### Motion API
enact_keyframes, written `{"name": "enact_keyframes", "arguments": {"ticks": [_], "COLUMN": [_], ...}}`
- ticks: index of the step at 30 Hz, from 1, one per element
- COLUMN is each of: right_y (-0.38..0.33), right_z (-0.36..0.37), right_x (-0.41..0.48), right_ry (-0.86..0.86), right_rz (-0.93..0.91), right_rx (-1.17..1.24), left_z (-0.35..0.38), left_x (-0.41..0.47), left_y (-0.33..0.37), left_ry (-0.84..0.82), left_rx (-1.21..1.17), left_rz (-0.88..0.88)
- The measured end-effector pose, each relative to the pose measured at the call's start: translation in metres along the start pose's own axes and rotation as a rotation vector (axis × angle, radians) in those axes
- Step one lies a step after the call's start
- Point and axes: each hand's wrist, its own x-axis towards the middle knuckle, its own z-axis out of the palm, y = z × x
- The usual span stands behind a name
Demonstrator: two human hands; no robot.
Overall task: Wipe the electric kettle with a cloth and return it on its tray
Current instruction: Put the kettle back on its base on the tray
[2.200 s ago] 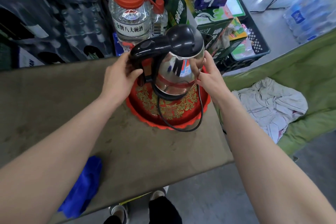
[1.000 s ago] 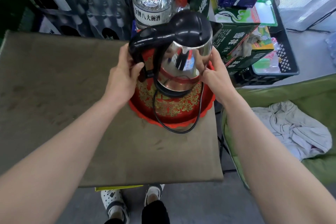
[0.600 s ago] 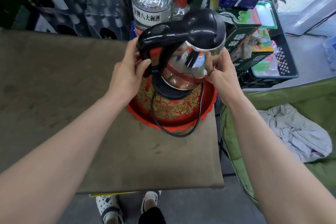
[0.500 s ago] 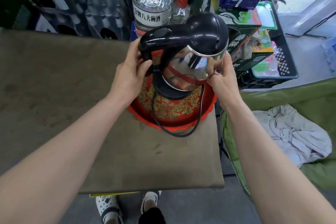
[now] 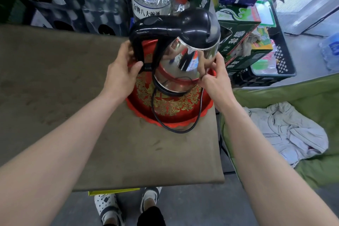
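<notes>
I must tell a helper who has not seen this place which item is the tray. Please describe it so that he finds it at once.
Start at the brown table and go to its far right corner, beside the green boxes. The tray lies there, under the steel kettle that two hands hold. It is the only round red dish with gold flowers and a scalloped rim.

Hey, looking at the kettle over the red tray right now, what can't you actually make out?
Head view only:
- Kettle underside and any base: hidden by its body.
- Tray far rim: behind the kettle.
- Right hand fingertips: their contact with the steel blends into reflections.
- Big bottle label: partly blocked by the lid.
- No wiping cloth in view.
</notes>
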Motion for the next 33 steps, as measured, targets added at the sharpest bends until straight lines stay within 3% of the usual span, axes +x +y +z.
{"name": "enact_keyframes", "arguments": {"ticks": [5, 9, 11, 22, 28, 33], "right_y": [-0.016, -0.037, -0.042, -0.037, -0.035, -0.045], "right_z": [-0.017, -0.034, -0.035, -0.045, -0.042, -0.028], "right_x": [-0.007, -0.003, 0.003, 0.015, 0.01, 0.007], "right_ry": [-0.084, -0.186, -0.231, -0.111, -0.105, -0.14], "right_rz": [-0.047, -0.074, -0.083, -0.069, -0.062, -0.104], "right_rx": [0.079, 0.328, 0.298, 0.24, 0.262, 0.235], "left_z": [0.007, 0.006, 0.005, 0.005, -0.014, -0.026], "left_x": [-0.001, 0.003, 0.007, 0.036, 0.036, 0.033], "left_y": [-0.002, -0.001, 0.0, 0.017, 0.044, 0.036], "left_ry": [0.025, 0.025, 0.021, -0.135, -0.031, -0.004], "left_rx": [-0.037, 0.006, 0.01, 0.059, 0.023, 0.08], "left_rz": [-0.02, -0.003, 0.006, -0.001, 0.191, 0.213]}}
